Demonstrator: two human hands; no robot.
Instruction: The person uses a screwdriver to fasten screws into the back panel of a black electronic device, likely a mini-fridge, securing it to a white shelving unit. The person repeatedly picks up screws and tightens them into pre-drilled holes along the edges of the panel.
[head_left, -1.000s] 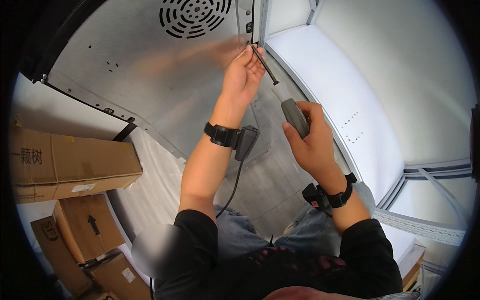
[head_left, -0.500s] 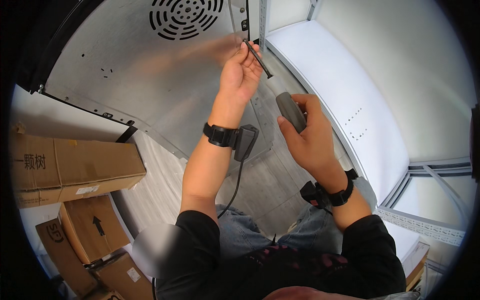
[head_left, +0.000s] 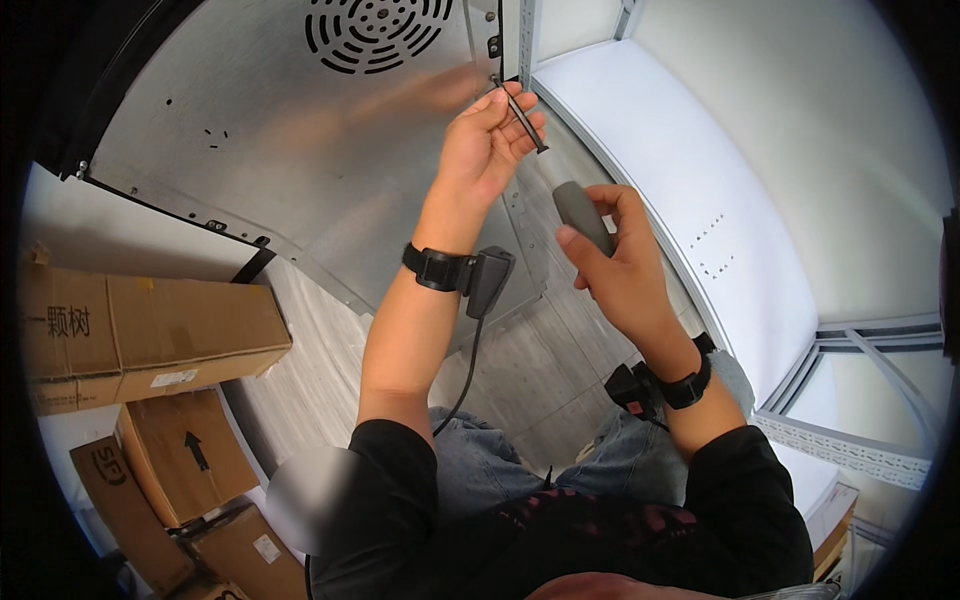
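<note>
My left hand [head_left: 485,145] is raised at the right edge of a large grey metal panel [head_left: 330,190]. Its thumb and fingers loosely pinch a thin dark rod [head_left: 526,126], which slants with its flared end down toward the right. The rod's upper tip meets the panel edge near a small fastener; whether it sits in it I cannot tell. Lower to the right, my right hand [head_left: 632,265] grips a rounded grey tool handle [head_left: 583,216]. Its upper end points toward the rod, with a gap between them. No shaft shows on the handle.
The panel has a round slotted vent [head_left: 380,25] at the top. White shelving [head_left: 690,160] with metal uprights stands close on the right. Cardboard boxes [head_left: 200,325] are stacked at lower left. A cable [head_left: 468,375] hangs from my left wrist's strapped device.
My left fingers have spread a little along the rod, baring more of it. The right hand and grey handle have shifted only slightly. The panel sits marginally higher and further right in view.
</note>
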